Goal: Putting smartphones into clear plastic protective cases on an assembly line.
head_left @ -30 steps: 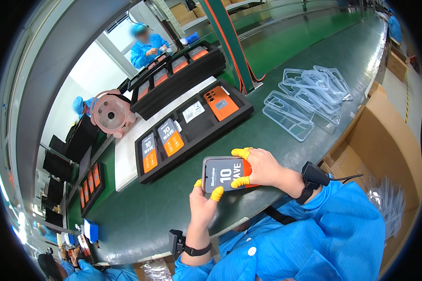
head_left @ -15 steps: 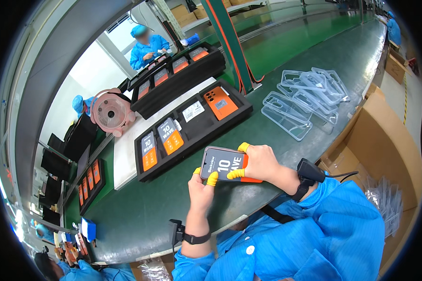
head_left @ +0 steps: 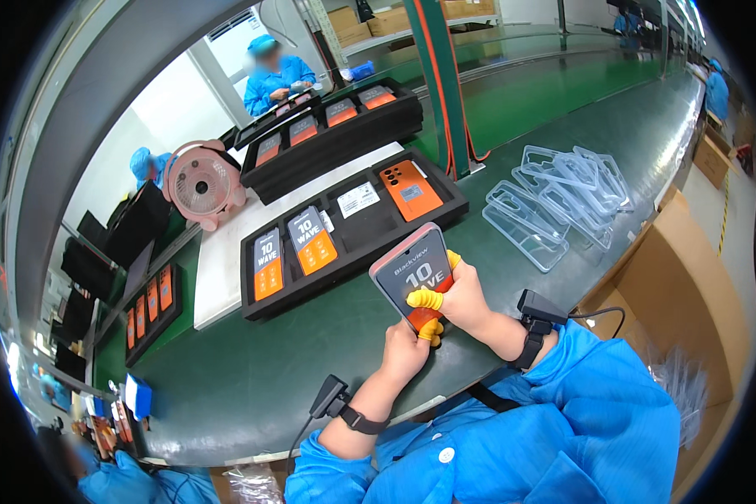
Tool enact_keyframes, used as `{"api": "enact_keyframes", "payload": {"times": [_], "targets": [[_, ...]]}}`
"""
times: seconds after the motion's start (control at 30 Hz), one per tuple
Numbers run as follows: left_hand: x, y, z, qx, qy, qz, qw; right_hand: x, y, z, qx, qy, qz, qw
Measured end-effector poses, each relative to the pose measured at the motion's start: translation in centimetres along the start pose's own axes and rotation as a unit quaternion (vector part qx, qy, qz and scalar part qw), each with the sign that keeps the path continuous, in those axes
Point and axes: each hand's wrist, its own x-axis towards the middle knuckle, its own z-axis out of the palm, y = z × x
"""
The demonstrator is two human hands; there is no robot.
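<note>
A smartphone [head_left: 401, 267] with a grey and orange printed screen film is held tilted above the bench, its screen toward me. My right hand [head_left: 464, 301] grips its right edge, with the yellow-capped thumb lying across the front. At the lower edge my left hand [head_left: 408, 349] is closed on it too, also in yellow finger cots; some of its fingers are hidden behind the phone. Just beyond lies a black foam tray [head_left: 357, 238] holding two film-covered phones [head_left: 311, 241], a white label in one slot and an orange phone [head_left: 410, 191] lying back up.
Clear phone cases [head_left: 563, 202] are piled to the right on the green bench [head_left: 328, 370]. An open cardboard box [head_left: 697, 302] stands at the right edge. Beyond the tray are stacked foam trays [head_left: 336, 139], a pink fan [head_left: 203, 186] and a green post [head_left: 438, 92]. Co-workers sit farther off.
The phone has turned from lying sideways to more upright and tilted. My left hand has moved from its left end to its lower edge; my right thumb stays on the front.
</note>
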Motion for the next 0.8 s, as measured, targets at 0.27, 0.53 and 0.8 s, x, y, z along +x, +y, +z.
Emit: {"api": "enact_keyframes", "payload": {"times": [0.27, 0.53, 0.8], "targets": [[2.2, -3.0, -1.4, -0.335, 0.099, 0.067, 0.935, 13.2, 2.7, 3.2, -0.004, -0.037, 0.142, 0.989], [2.5, -3.7, -1.6, -0.113, 0.137, -0.043, 0.983, 21.0, 9.2, 4.5, -0.411, -0.084, 0.148, 0.896], [2.3, -4.9, -2.0, -0.070, 0.151, -0.011, 0.986, 11.9, 4.1, 2.9, -0.464, -0.034, -0.177, 0.867]]}}
